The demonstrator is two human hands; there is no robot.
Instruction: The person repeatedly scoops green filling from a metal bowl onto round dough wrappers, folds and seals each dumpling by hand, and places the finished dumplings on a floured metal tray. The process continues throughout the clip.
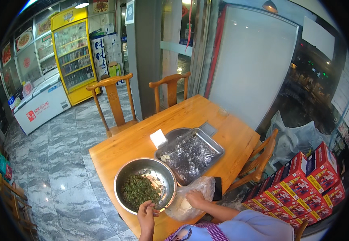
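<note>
My right hand (195,198) is at a clear plastic bag (174,211), with its fingers by round pale dough wrappers (186,204) in the bag's opening; whether it grips one cannot be told. Over the near rim of a steel bowl (117,192) is my left hand (148,209), its fingers bent and partly together; nothing can be made out between them. Chopped green filling (138,189) lies in the bowl. Behind the bag, a metal tray (219,150) dusted with white flour holds one small dumpling (165,158) at its left end.
A white paper box or tissue pack (158,139) stands beyond the tray, near a dark round dish (177,132). A dark flat object (217,189) lies right of the bag. Wooden chairs (114,93) surround the wooden table (108,150); red cartons (301,186) are stacked at the right.
</note>
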